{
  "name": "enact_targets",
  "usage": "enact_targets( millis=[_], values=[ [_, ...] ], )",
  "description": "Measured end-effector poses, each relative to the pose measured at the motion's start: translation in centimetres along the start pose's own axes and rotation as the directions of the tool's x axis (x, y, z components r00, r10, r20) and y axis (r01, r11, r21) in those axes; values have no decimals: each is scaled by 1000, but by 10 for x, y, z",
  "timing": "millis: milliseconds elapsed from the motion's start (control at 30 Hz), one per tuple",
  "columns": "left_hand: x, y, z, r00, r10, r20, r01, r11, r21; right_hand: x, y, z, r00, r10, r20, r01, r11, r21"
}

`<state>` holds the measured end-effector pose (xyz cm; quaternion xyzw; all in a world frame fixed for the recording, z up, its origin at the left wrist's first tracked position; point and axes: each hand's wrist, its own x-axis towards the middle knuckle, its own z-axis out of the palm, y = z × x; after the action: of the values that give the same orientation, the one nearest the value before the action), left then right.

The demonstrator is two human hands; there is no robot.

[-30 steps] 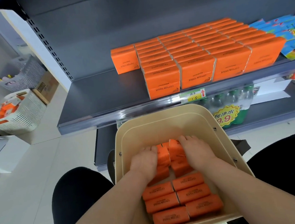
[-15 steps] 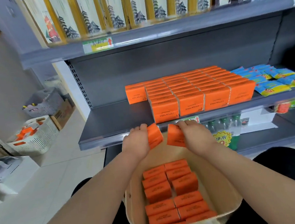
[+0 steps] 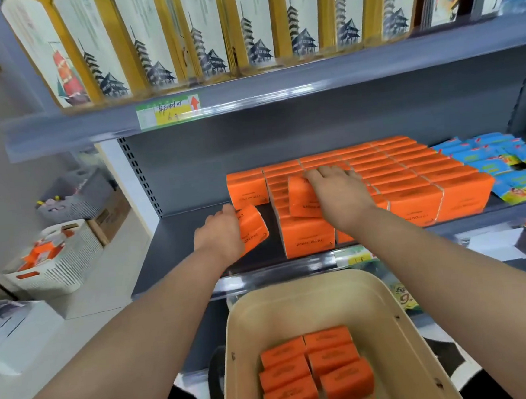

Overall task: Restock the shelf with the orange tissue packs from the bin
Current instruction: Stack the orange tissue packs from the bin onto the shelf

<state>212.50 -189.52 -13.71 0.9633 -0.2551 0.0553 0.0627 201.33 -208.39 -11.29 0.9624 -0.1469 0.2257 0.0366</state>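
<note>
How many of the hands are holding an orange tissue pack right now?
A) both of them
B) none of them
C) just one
A: the left hand grips a tilted tissue pack above the shelf, and the right hand holds a second tissue pack against the stacked packs.

Orange tissue packs stacked on shelf, in bin.

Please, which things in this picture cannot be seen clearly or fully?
Head view, right hand: it covers its orange pack, so whether the pack rests on the stack is hidden.
Head view, bin: bottom edge cuts it, pack count unknown.
Head view, price label: writing blurred.
</note>
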Motion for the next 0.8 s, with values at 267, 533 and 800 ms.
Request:
enact_targets(
  millis=[267,533,800],
  values=[
    [89,-2,8,997,-31,68,25,996,90,70,7,30,999,-46,-29,46,999,-29],
    [169,1,33,1000,-8,-11,9,991,136,98,20,60,995,-70,-73,66,997,-51],
    [214,4,68,996,16,-91,-13,999,34,98,28,86,985,-80,-152,71,996,-62]
  ],
)
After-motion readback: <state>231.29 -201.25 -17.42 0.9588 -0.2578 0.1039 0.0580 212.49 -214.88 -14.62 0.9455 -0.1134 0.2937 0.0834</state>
